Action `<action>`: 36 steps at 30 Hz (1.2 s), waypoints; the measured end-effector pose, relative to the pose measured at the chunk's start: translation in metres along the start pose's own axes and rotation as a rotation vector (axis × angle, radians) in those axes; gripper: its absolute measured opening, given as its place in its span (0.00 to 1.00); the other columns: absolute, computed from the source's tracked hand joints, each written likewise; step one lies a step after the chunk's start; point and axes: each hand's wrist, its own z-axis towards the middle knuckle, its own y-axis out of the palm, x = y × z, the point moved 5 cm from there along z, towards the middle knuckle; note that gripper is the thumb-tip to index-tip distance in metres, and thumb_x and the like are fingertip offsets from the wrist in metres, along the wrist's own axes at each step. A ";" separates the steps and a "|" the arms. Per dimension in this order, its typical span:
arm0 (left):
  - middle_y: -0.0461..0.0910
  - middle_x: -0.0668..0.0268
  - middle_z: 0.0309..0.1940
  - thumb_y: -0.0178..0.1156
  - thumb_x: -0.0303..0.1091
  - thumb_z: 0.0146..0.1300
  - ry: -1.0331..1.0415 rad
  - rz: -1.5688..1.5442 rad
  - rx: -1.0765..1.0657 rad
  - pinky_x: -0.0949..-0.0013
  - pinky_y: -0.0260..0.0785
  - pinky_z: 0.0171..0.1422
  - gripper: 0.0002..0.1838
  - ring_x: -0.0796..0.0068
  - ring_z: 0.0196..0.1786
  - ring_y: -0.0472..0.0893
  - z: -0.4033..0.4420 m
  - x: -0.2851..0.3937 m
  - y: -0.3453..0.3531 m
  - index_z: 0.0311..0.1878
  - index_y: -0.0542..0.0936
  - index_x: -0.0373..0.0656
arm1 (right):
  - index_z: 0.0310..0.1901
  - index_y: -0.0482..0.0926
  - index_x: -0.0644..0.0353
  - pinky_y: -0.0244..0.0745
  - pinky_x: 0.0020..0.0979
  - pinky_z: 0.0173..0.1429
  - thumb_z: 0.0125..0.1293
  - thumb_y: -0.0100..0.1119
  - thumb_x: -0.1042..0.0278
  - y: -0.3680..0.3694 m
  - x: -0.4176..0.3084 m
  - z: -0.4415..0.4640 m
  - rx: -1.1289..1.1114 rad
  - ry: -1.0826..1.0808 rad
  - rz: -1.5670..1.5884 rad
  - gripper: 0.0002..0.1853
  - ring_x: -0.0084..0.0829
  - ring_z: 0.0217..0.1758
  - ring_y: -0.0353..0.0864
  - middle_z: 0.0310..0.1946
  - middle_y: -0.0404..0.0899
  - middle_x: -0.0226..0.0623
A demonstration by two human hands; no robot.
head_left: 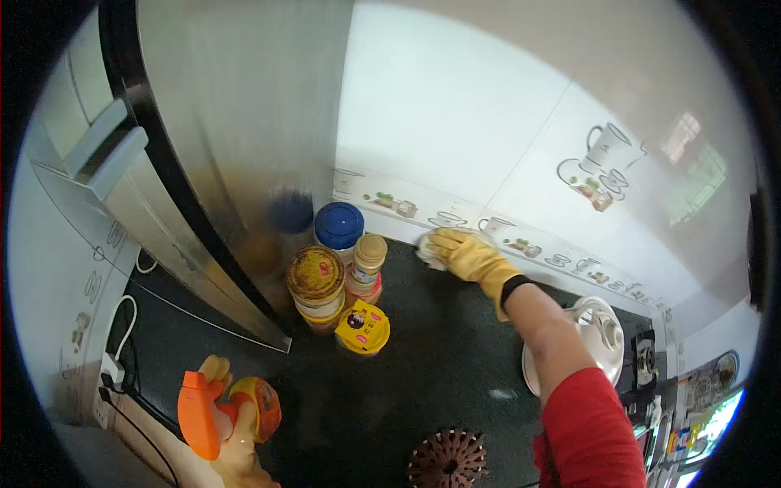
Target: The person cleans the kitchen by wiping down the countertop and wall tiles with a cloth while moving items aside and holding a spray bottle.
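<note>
A yellow glove covers my right hand point(465, 254), which presses a whitish cloth point(429, 250) against the foot of the tiled wall, at the back edge of the dark counter. At the lower left my left hand point(236, 443), in a pale yellow glove, grips a spray bottle point(202, 416) with an orange trigger head. The bottle's orange and yellow body shows beside the fingers. Between my hands stand a blue-lidded jar point(339, 225), a stained round tub point(316, 275), a beige-capped bottle point(370, 254) and a yellow-lidded container point(363, 328).
A tall steel refrigerator point(244, 122) stands at the left, with a white power socket point(112, 370) and cables beyond it. A brown slatted trivet point(448, 460) lies at the near edge. A white appliance point(600, 337) is behind my right forearm, and a stove point(645, 358) lies farther right.
</note>
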 end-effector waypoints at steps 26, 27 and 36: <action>0.69 0.54 0.63 0.65 0.34 0.49 -0.010 0.075 -0.066 0.56 0.60 0.68 0.42 0.58 0.64 0.70 0.014 -0.011 0.002 0.69 0.61 0.33 | 0.62 0.74 0.52 0.65 0.38 0.68 0.66 0.48 0.62 -0.018 -0.020 0.033 0.038 0.095 -0.081 0.22 0.40 0.65 0.67 0.65 0.67 0.36; 0.69 0.54 0.63 0.65 0.34 0.49 -0.022 0.079 -0.076 0.56 0.60 0.68 0.42 0.58 0.64 0.70 0.012 -0.013 0.001 0.69 0.61 0.33 | 0.62 0.74 0.52 0.65 0.38 0.68 0.66 0.48 0.62 -0.018 -0.022 0.026 0.026 0.102 -0.073 0.22 0.40 0.65 0.67 0.65 0.67 0.36; 0.72 0.52 0.60 0.65 0.25 0.46 -0.022 -0.075 -0.046 0.57 0.66 0.64 0.36 0.57 0.61 0.74 0.018 -0.007 -0.007 0.63 0.69 0.33 | 0.57 0.77 0.54 0.63 0.35 0.69 0.60 0.55 0.61 -0.066 -0.005 -0.021 -0.654 0.190 -0.356 0.22 0.36 0.64 0.69 0.59 0.73 0.33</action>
